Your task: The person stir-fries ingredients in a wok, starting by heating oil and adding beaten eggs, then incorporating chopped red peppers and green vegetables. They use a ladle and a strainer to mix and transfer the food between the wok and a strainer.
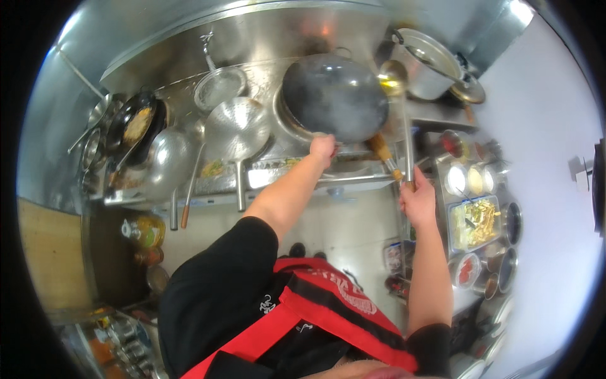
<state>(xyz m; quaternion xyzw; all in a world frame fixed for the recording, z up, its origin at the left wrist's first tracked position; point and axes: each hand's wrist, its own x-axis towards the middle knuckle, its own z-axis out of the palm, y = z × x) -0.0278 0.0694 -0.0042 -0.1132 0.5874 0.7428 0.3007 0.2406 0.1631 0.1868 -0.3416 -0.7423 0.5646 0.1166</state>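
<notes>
A dark steel wok (336,102) stands over a round burner ring (280,116), with pale steam or smoke drifting above its surface. My left hand (325,149) grips it at the near rim; the fingers hide what they close around. In my right hand (417,196) is the long handle of a metal ladle (408,132). The ladle's bowl (393,76) is beside the wok's far right edge and holds some yellow liquid, which looks like oil. A brush-like tool with a wooden handle (381,148) lies between the wok and my right hand.
Left of the wok are a wire strainer (220,88), a perforated skimmer (237,128), a metal lid or skimmer (169,158) and a black pan with food (137,125). A large pot (428,61) stands back right. Seasoning bowls and a tub of cut vegetables (475,222) line the right counter.
</notes>
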